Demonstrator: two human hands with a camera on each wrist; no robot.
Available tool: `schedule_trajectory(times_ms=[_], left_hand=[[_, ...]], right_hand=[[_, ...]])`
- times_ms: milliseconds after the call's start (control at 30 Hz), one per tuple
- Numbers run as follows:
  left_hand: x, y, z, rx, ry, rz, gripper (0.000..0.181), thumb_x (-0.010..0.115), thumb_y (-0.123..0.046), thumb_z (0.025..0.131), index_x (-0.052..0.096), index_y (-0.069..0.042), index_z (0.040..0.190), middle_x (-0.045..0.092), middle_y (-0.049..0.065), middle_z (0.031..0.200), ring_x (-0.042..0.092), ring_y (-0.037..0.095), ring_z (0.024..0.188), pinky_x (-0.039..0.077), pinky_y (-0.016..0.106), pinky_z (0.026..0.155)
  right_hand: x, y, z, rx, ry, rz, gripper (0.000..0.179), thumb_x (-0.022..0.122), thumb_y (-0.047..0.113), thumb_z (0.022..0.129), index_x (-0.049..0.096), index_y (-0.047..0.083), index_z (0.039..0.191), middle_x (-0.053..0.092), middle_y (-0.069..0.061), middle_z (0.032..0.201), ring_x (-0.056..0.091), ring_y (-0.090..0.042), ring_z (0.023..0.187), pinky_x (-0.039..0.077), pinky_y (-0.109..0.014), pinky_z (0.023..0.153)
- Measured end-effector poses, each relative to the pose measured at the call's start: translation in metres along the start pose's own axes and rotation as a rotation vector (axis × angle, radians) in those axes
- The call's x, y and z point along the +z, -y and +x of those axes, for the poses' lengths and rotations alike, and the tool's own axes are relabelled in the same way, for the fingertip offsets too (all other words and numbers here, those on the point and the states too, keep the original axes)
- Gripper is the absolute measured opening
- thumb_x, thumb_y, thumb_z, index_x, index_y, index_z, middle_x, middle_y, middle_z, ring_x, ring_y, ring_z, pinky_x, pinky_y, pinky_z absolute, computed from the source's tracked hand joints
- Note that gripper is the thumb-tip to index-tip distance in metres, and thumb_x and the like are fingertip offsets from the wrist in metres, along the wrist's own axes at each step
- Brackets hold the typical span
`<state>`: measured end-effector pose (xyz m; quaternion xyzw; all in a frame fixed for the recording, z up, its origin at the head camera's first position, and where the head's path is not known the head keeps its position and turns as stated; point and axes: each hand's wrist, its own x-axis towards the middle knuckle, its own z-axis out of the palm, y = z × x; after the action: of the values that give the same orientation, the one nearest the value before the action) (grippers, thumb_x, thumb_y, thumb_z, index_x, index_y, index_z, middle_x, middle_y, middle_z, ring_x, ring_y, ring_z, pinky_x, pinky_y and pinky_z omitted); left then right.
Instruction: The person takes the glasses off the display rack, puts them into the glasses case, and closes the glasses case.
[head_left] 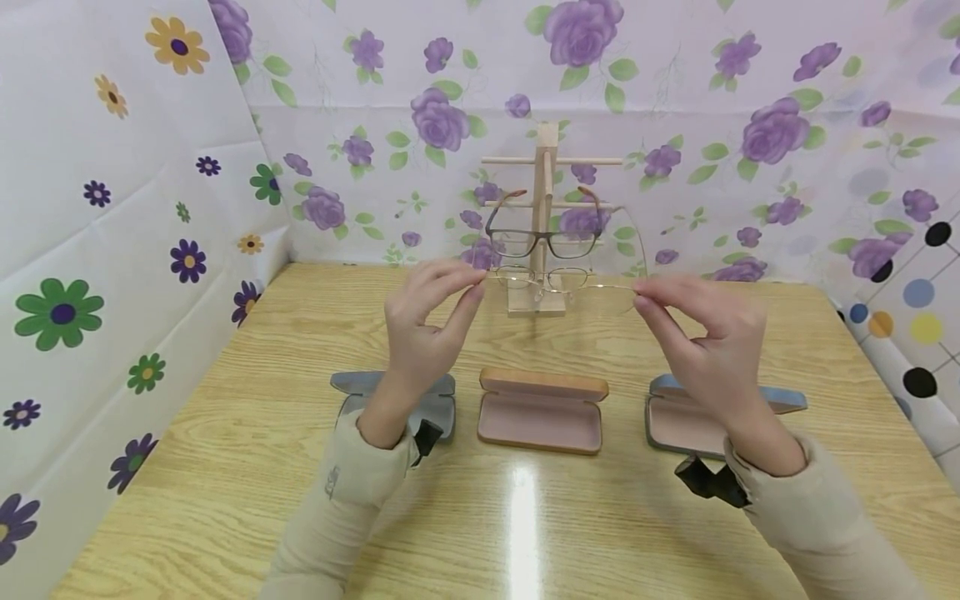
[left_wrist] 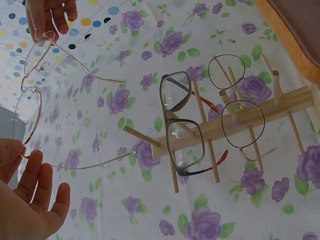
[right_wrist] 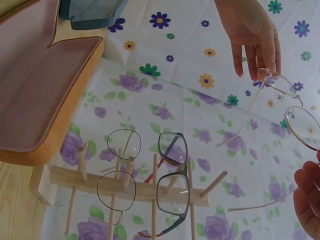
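My left hand (head_left: 431,321) and right hand (head_left: 708,337) hold a pair of thin gold-rimmed glasses (left_wrist: 33,90) between them, each pinching one side of the frame between thumb and fingers. The glasses are in the air in front of a wooden display stand (head_left: 540,192), their temples extending toward it. Dark-framed glasses (head_left: 542,239) with reddish-brown temple tips hang on the stand. Below them on the stand sits a pair of round, thin black-rimmed glasses (right_wrist: 116,172). In the head view, the held pair partly overlaps the round pair.
Three eyeglass cases lie open on the wooden table (head_left: 247,450): a grey-blue one (head_left: 442,408) on the left, an orange-brown one (head_left: 543,383) in the middle, and a blue one (head_left: 783,397) on the right. My forearms partly cover the outer two. A flowered cloth (head_left: 345,100) hangs behind.
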<state>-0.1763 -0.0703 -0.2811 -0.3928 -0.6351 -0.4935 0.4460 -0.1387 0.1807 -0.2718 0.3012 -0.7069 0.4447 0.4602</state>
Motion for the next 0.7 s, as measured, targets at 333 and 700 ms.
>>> schedule_trajectory(times_ms=[333,700], left_hand=[[0.000,-0.006,-0.005,0.011,0.009,0.004,0.010,0.063,0.006,0.076,0.067,0.009,0.085,0.064,0.020,0.084,0.060,0.029,0.084,0.050,0.034,0.076],[-0.003,-0.010,-0.016,0.002,0.007,0.006,0.018,0.061,-0.010,0.087,0.067,0.006,0.083,0.064,0.014,0.081,0.059,0.026,0.081,0.050,0.029,0.070]], right_hand=[[-0.001,0.002,-0.010,-0.015,-0.013,-0.024,0.035,0.065,0.029,0.085,0.071,-0.005,0.079,0.067,-0.017,0.076,0.061,-0.003,0.080,0.047,-0.018,0.076],[-0.001,0.003,-0.022,-0.006,0.021,0.001,0.032,0.065,0.027,0.085,0.071,-0.004,0.080,0.067,-0.014,0.076,0.062,-0.005,0.079,0.047,-0.017,0.073]])
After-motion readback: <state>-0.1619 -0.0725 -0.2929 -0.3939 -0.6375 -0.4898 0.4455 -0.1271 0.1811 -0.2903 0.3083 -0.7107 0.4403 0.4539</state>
